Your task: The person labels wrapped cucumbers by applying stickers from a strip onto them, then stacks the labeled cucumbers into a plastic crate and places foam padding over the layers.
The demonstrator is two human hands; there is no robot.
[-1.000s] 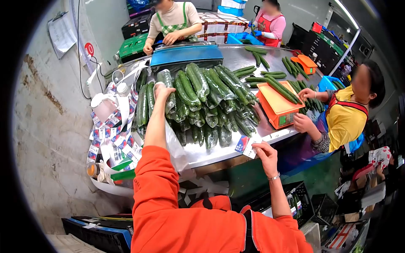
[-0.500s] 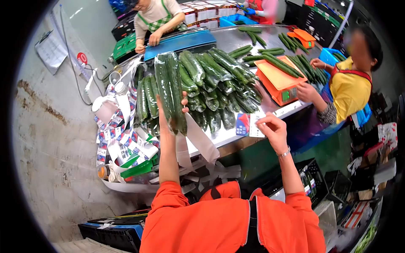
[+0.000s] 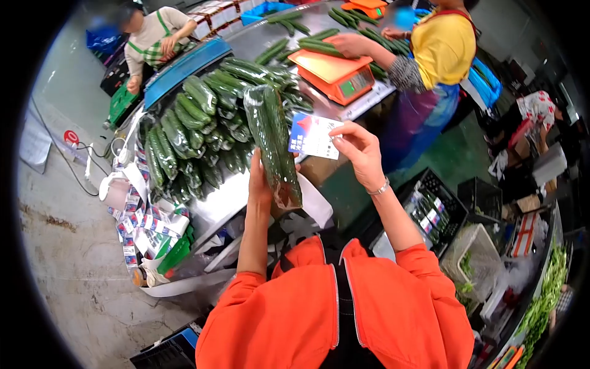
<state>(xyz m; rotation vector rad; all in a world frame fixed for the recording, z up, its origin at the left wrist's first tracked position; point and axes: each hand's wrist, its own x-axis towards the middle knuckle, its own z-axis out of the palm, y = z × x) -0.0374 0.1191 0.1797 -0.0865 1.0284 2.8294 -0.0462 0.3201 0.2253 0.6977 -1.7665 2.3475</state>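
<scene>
My left hand is wrapped round the lower part of a plastic-wrapped pack of cucumbers, which it holds up at a slant. A white paper strip hangs beside that hand. Between thumb and fingertips, my right hand pinches a blue and white label by its right edge. The label's left edge is right at the pack's side. Behind the pack, many wrapped cucumber packs are piled on the metal table.
Label strips lie heaped at the table's left end. A co-worker in yellow reaches over an orange scale bearing loose cucumbers. Another person stands by a blue panel. A black crate holds packs, lower right.
The view has swung right. My right hand has brought the label up beside the pack, which now tilts more. The yellow-clad co-worker's hand has reached to the cucumbers on the scale.
</scene>
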